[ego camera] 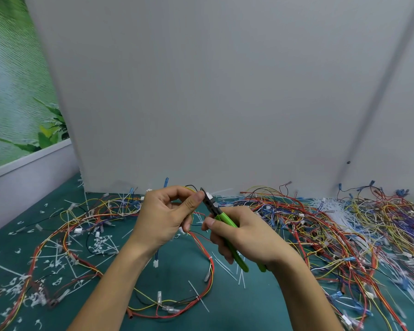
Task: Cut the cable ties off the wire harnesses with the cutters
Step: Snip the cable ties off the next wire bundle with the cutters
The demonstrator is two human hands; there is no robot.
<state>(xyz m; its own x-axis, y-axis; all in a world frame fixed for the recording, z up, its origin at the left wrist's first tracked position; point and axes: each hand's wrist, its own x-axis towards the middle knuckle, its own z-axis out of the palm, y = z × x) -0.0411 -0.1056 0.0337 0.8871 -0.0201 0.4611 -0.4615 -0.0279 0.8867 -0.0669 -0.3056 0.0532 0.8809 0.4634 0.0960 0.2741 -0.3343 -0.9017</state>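
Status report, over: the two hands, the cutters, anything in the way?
Left hand pinches harness wires. Right hand grips green cutters, tips at the pinched spot. Loose wires and cut ties litter the mat; nothing blocks.

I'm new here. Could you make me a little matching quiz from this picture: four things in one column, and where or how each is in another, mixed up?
1. cutters
2. left hand
3. big tangle of harnesses
4. cut-off cable ties

A. scattered on the green mat, at the left
B. heaped at the right
C. green handles, gripped by the right hand
D. pinches wires by the cutters' tip

Pairs: 1-C, 2-D, 3-B, 4-A
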